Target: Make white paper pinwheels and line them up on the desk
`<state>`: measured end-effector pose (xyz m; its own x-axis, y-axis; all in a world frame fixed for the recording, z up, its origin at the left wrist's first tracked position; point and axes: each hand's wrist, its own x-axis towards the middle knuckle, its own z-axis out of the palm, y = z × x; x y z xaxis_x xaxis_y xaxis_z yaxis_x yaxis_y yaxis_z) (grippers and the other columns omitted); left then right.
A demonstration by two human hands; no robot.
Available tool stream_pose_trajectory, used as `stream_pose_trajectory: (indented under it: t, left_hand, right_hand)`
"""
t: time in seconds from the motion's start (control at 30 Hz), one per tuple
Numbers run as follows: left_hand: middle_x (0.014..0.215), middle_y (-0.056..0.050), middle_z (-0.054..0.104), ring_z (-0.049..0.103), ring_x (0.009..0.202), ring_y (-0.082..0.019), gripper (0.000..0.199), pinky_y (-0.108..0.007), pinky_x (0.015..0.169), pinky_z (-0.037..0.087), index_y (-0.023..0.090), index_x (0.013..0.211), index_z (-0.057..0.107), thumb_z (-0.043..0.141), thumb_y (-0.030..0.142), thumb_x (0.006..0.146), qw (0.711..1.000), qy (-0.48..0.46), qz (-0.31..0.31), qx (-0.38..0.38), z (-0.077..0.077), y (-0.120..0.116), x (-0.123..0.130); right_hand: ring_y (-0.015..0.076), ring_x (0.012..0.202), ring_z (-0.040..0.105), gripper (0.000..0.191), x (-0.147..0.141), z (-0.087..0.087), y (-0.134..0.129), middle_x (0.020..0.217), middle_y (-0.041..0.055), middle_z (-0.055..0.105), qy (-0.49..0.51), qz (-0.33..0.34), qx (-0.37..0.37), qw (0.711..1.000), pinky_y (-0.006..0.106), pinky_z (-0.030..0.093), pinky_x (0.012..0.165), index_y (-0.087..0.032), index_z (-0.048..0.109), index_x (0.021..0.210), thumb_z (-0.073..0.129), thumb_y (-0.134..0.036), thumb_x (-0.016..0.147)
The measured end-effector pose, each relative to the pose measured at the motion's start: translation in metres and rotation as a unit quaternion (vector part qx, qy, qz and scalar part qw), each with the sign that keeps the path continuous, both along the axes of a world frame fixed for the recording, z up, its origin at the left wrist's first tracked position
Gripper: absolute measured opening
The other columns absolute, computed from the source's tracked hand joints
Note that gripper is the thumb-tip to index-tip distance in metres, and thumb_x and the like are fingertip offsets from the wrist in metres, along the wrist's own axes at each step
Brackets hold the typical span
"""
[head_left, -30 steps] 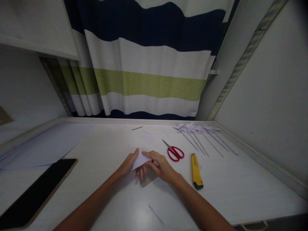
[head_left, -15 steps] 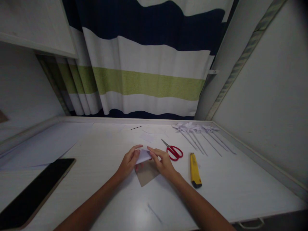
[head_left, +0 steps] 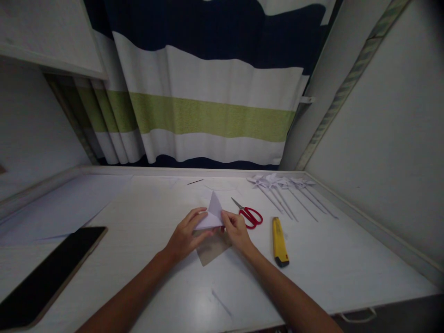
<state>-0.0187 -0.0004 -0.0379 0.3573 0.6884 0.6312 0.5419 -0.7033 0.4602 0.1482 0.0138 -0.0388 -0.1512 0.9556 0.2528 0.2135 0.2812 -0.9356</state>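
A folded piece of white paper (head_left: 211,219) is held between both hands, with one pointed flap standing up at its top. My left hand (head_left: 185,235) grips its left side, thumb below and fingers above. My right hand (head_left: 236,229) pinches the right corner. Under the hands a grey-brown square card (head_left: 211,249) lies on the white table (head_left: 156,286). Red-handled scissors (head_left: 251,217) rest just right of my right hand, their blades pointing to the back left.
A yellow cutter (head_left: 279,243) lies to the right. Several white paper flowers on stems (head_left: 277,181) are at the back right. A dark flat tablet-like object (head_left: 52,273) and large white sheets (head_left: 76,203) lie at the left. A thin dark stick (head_left: 195,181) is at the back.
A pointed flap of the paper now stands up between the hands. My left thumb has come to the paper's lower edge. The view has shifted slightly.
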Motion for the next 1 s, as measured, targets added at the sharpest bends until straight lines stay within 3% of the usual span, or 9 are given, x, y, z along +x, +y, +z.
stream_pose_trajectory:
  t: [0.27, 0.57, 0.73, 1.0]
  left_hand:
    - [0.105, -0.012, 0.057, 0.053, 0.098, -0.021, 0.028, -0.036, 0.085, 0.043, 0.015, 0.098, 0.057, 0.056, 0.027, 0.072, 1.0, -0.011, 0.016, 0.002, -0.001, 0.001, 0.002]
    - [0.097, -0.009, 0.063, 0.057, 0.091, -0.02, 0.021, -0.034, 0.083, 0.044, 0.017, 0.089, 0.063, 0.056, 0.025, 0.07, 0.991, -0.087, 0.012, -0.106, 0.012, -0.003, 0.006]
    - [0.092, -0.007, 0.065, 0.058, 0.088, -0.019, 0.02, -0.031, 0.081, 0.043, 0.017, 0.087, 0.065, 0.054, 0.025, 0.072, 0.979, -0.128, 0.001, -0.157, 0.009, -0.001, 0.004]
    - [0.082, -0.005, 0.067, 0.06, 0.076, -0.019, 0.022, -0.027, 0.072, 0.044, 0.015, 0.08, 0.067, 0.05, 0.029, 0.073, 0.954, -0.192, 0.031, -0.226, 0.01, 0.001, 0.001]
  right_hand:
    - [0.0082, 0.044, 0.038, 0.039, 0.0, 0.002, -0.002, 0.047, -0.0029, 0.037, -0.013, 0.006, 0.03, 0.999, 0.02, 0.03, 0.042, -0.015, 0.042, 0.052, 0.036, -0.042, 0.079]
    - [0.01, 0.05, 0.045, 0.037, -0.002, 0.004, -0.004, 0.053, -0.0007, 0.047, -0.015, 0.036, 0.035, 0.999, 0.019, 0.037, 0.044, -0.014, 0.054, 0.06, 0.036, -0.04, 0.079]
    - [0.0115, 0.055, 0.052, 0.035, -0.003, 0.012, -0.009, 0.068, 0.0017, 0.059, -0.002, 0.069, 0.032, 0.997, 0.021, 0.042, 0.048, -0.016, 0.063, 0.086, 0.038, -0.039, 0.079]
    - [0.0147, 0.062, 0.056, 0.046, 0.001, 0.016, -0.011, 0.084, 0.0067, 0.064, -0.09, 0.07, 0.051, 0.992, 0.022, 0.042, 0.05, -0.014, 0.055, 0.109, 0.048, -0.043, 0.073]
